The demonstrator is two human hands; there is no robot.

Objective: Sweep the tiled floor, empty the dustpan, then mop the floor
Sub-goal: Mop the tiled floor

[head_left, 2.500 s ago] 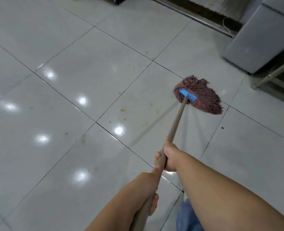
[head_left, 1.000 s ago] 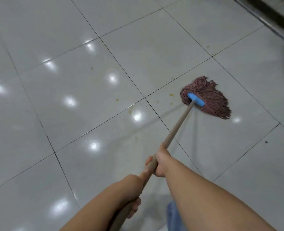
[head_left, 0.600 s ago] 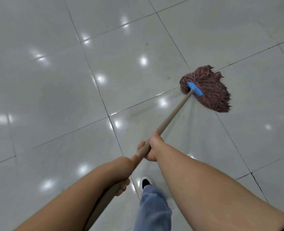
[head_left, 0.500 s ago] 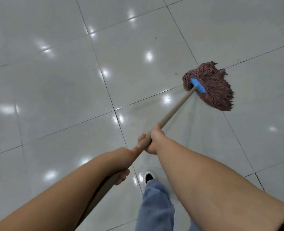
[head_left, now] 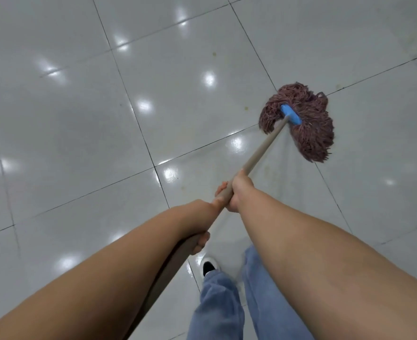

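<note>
Both hands grip the mop handle (head_left: pixel 261 149): the right hand (head_left: pixel 239 192) is curled round it higher up the shaft, the left hand (head_left: pixel 197 227) lower down, fingers wrapped underneath and mostly hidden by the forearm. The handle's lower end is cut off by the frame. The reddish string mop head (head_left: pixel 303 126) with its blue clamp (head_left: pixel 291 114) lies on the glossy white tiled floor (head_left: pixel 80 119), which stretches open on every side. Blue jeans (head_left: pixel 217 305) and one white shoe (head_left: pixel 208 265) show below.

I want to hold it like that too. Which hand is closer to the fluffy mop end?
The right hand: it holds the handle nearer the mop head. The left hand holds it lower, nearer the body.
</note>
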